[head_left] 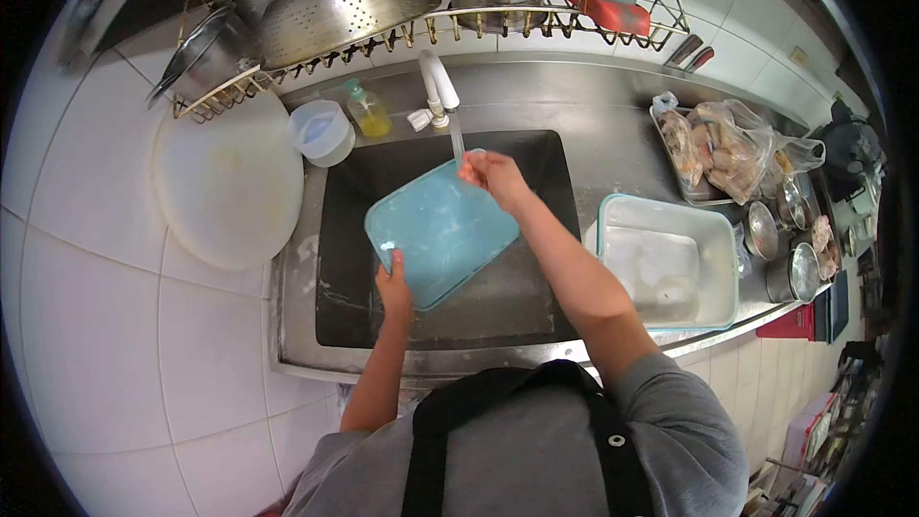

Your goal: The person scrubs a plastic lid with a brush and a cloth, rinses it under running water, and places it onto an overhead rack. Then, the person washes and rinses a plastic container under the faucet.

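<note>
L hand (393,289) pinches the near-left edge of the blue lid (440,230), thumb on the upper face, other fingers mostly hidden beneath; R hand (493,179) is at the lid's far side, fingers bunched close to the water stream (458,142); from where I stand, can't tell if it grips the edge or anything else. Lid is mid-frame, tilted, over the sink basin (342,220); risk 1: wet plastic may slip at the L thumb, esp. if that pinch is the sole hold, & drop into the basin; risk 2: flow from the tap (437,86), upper ctr., could sheet off the face & splash the worktop (598,148); cause: wrong tilt; risk 3: a wide swing to frame right could knock the white container (723,254), just beside the basin; spray thrown farther could wet the bagged food (732,148), upper right; risk 4: a stray lid corner, upper left, could tip the soap bottle (368,113) or round tub (323,134), both near the basin rim.
</note>
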`<move>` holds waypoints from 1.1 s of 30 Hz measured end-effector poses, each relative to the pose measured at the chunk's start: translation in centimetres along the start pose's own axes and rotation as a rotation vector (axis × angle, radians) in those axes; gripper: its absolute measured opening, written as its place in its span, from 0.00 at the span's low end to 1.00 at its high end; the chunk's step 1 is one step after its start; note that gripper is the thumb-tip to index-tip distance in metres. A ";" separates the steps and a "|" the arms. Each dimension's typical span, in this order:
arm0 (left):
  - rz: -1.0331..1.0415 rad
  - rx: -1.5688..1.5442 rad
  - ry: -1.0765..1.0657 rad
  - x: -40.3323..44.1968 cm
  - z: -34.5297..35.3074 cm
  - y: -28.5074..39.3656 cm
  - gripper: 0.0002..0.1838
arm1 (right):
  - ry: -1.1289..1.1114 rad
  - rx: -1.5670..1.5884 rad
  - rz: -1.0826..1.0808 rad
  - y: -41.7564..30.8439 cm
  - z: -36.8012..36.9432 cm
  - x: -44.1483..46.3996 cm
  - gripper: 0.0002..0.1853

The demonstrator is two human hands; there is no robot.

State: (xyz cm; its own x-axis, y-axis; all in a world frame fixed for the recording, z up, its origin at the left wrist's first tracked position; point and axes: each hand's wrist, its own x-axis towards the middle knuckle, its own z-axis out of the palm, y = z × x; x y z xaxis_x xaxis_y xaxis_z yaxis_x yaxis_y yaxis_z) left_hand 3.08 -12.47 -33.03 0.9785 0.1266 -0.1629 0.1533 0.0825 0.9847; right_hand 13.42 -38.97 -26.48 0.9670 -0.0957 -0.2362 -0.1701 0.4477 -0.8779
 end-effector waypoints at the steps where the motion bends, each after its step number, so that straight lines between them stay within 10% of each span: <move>1: -0.045 -0.160 0.050 0.6 -0.1 0.1 0.29 | 0.011 0.067 0.000 -1.3 0.9 1.3 0.13; 7: -0.137 -0.342 0.000 2.1 -0.5 0.8 0.44 | -0.185 0.139 -0.034 -5.3 4.0 6.7 0.12; 12: -0.224 -0.406 0.056 1.9 1.8 2.7 0.47 | -0.218 -1.094 -1.030 3.7 5.0 3.4 0.21; 19: -0.277 -0.394 0.009 1.1 2.0 3.4 0.48 | -0.123 -1.824 -0.836 2.6 4.7 -1.7 0.27; 23: -0.170 -0.514 -0.109 1.6 -0.8 1.4 0.49 | 0.189 -1.871 -0.862 -1.9 -3.1 1.2 0.27; 27: -0.294 -0.317 0.022 3.1 -1.3 1.0 0.49 | 0.168 -1.207 -0.439 -6.2 -4.0 -2.9 0.24; 33: -0.140 0.696 0.154 10.5 1.4 -5.4 0.41 | 0.115 -0.481 -0.186 -5.6 -6.0 -7.6 0.17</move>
State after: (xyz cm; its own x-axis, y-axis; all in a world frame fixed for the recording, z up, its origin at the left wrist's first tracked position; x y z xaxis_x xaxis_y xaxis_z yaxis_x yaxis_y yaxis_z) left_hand 12.70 -12.93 -40.01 0.9207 0.3025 -0.2466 0.3779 -0.5333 0.7568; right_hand 5.88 -46.13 -22.24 0.9666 -0.2437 -0.0789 -0.0919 -0.0426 -0.9949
